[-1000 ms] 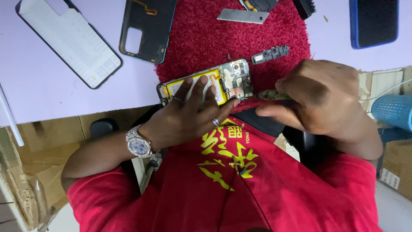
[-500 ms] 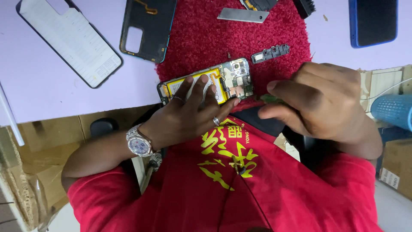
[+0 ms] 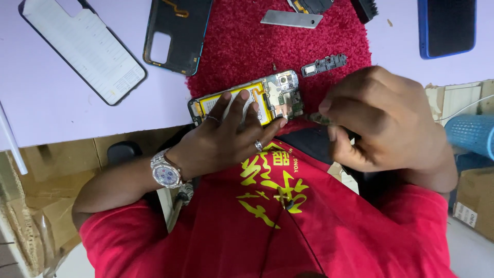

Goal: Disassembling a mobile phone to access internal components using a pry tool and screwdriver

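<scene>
An opened phone [image 3: 267, 95] with a yellow battery and bare circuit board lies on a red fuzzy mat [image 3: 242, 46] at the table's near edge. My left hand [image 3: 226, 136], with rings and a silver watch, presses flat on its battery side and holds it down. My right hand [image 3: 383, 121] grips a thin green-handled tool [image 3: 316, 118], probably a screwdriver, whose tip points at the board's right end. A small loose board part [image 3: 324, 64] lies just beyond my right hand on the mat.
A dark back cover [image 3: 175, 33] and a white-lined phone case [image 3: 85, 49] lie at the far left on the pale table [image 3: 51, 108]. A metal blade [image 3: 290, 19] and a blue phone [image 3: 447, 25] lie at the back. A blue basket [image 3: 471, 135] stands at right.
My right hand has shifted slightly, and the tool tip stays at the board's right end. The left hand has kept pressing on the phone.
</scene>
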